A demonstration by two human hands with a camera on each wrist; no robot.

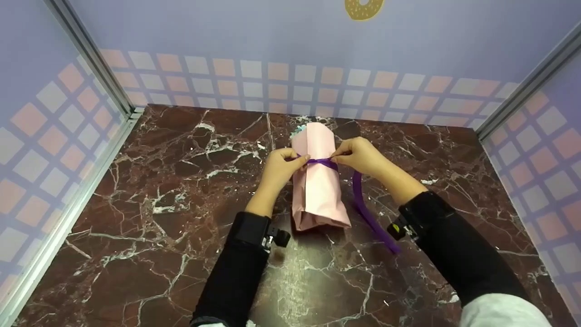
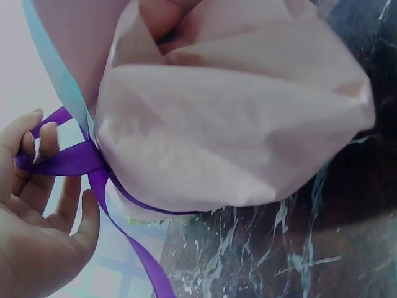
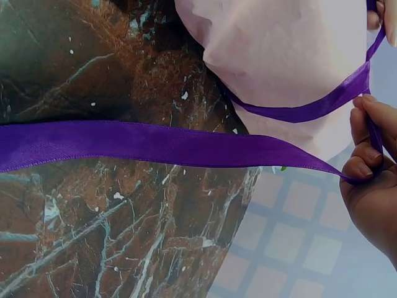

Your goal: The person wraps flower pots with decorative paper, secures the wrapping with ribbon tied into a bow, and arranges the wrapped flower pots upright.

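Note:
A pink paper-wrapped bundle lies on the table, with small light-blue bits showing at its far end. Around its middle runs a purple ribbon, crossed on the top side. My left hand pinches one part of the ribbon at the bundle's left side; in the left wrist view the ribbon passes over that hand's fingers. From the right side, my right hand pinches the other part near the crossing. A long ribbon tail trails from the right hand toward me across the table.
The brown marbled table ends at a tiled-pattern back wall. Side walls with metal edge strips stand left and right. A wrist camera sits on each dark sleeve.

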